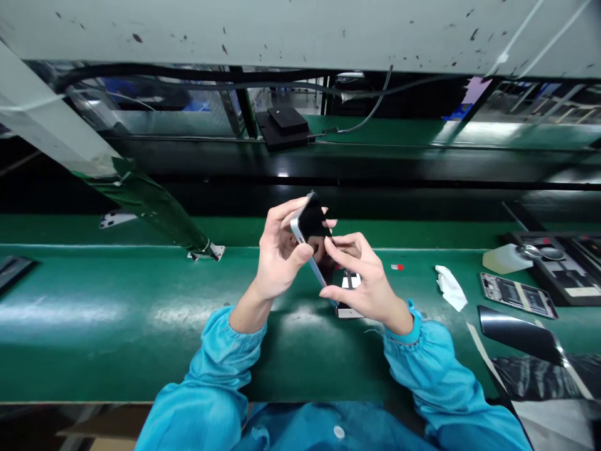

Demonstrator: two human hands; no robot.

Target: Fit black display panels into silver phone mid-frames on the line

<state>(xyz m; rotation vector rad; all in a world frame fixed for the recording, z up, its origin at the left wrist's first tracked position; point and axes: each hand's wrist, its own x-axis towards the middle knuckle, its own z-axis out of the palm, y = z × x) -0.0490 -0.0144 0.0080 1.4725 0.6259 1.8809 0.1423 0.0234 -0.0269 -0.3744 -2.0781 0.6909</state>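
Phone, head cam: tilted, held in both hands above green bench. L hand curled round its L edge; R hand fingertips on scrn. Red/white tag nearby, too small to read.

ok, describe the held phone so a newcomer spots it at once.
Find the green bench, then the two blue sleeves reaching over it. Between the left hand and right hand is the phone, black-faced with a silvery edge. It's tilted up in the fingers; the partly hidden device by the right hand lies flat.
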